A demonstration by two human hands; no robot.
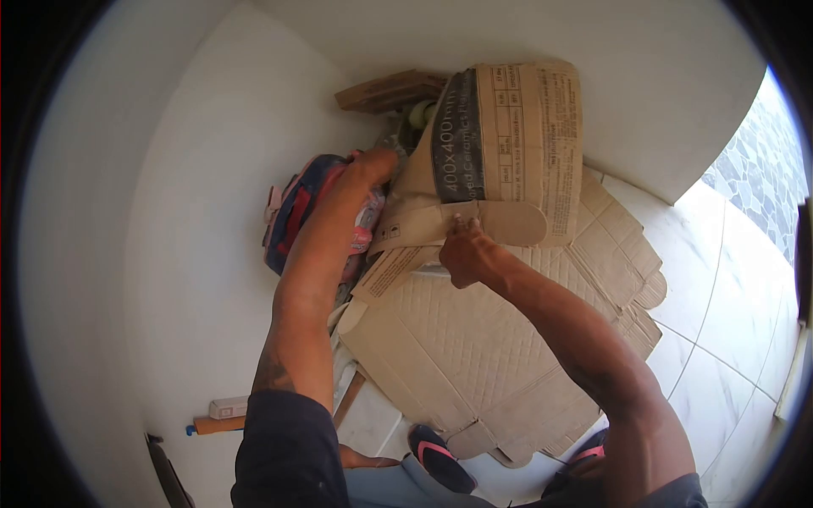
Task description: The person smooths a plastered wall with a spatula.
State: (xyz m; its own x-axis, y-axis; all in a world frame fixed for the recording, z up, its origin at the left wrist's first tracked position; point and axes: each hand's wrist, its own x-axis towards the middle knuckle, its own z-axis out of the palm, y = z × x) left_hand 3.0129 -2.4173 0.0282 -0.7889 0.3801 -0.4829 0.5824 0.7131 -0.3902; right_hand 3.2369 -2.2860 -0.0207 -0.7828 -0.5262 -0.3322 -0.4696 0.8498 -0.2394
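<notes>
Two cardboard pieces, brown: one printed sheet point(529, 127), bent, touched at its near edge by the right hand point(464, 250), its fingers partly curled; whether it is pinched cannot be told. One flattened carton point(474, 330), laid on the floor on the body side of that hand. One left hand point(379, 165), placed beside the sheet, fingers hidden, opening and hold not discernible. One backpack point(296, 212), situated just beside the left hand
</notes>
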